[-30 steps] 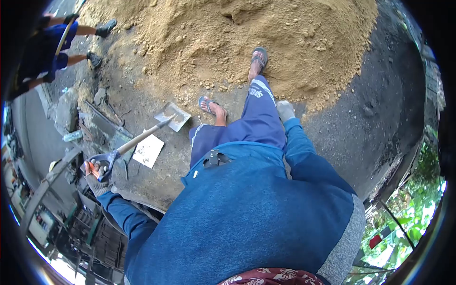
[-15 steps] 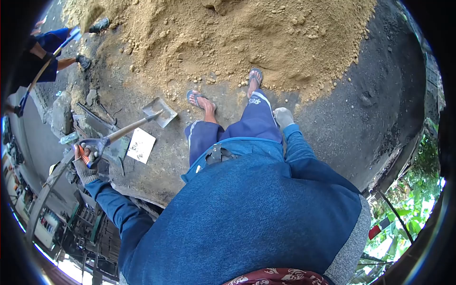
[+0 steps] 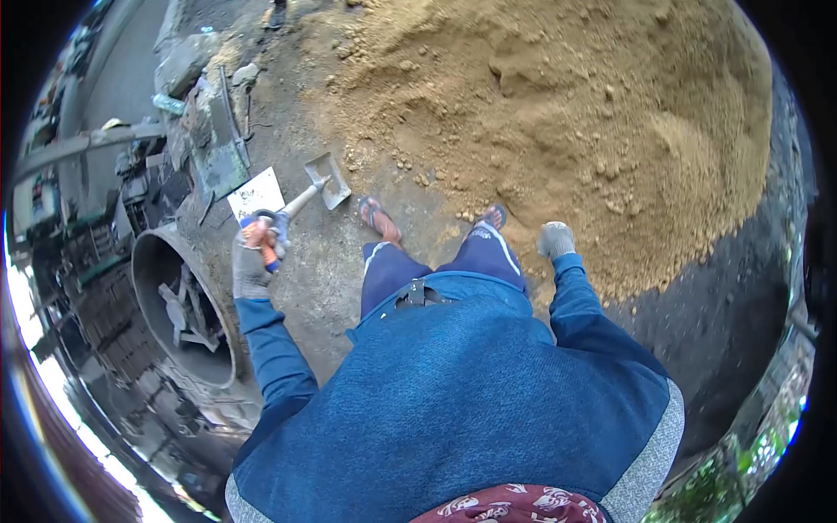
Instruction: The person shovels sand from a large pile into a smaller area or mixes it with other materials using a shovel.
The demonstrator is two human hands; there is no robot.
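Note:
My left hand (image 3: 253, 248), in a grey knit glove with orange at the fingers, grips the handle end of a shovel (image 3: 302, 200). Its wooden shaft slants away to a square metal blade (image 3: 328, 181), which lies low by the ground near my left foot. My right hand (image 3: 555, 240), also gloved in grey, is curled into a fist at my right side, with nothing seen in it. In front of my sandalled feet rises a large heap of brown sandy soil (image 3: 558, 122).
A white sheet with dark marks (image 3: 255, 193) lies beside the shovel. To my left stands a round drum (image 3: 153, 288) with scrap pieces inside. Flat slabs (image 3: 218, 166) and rubble lie further left. At the top edge a person's foot (image 3: 276, 16) shows.
My view has turned left, and the heap now sits further right. The shovel has swung closer to my feet, with my left hand still on it. My right hand has moved outward and forward.

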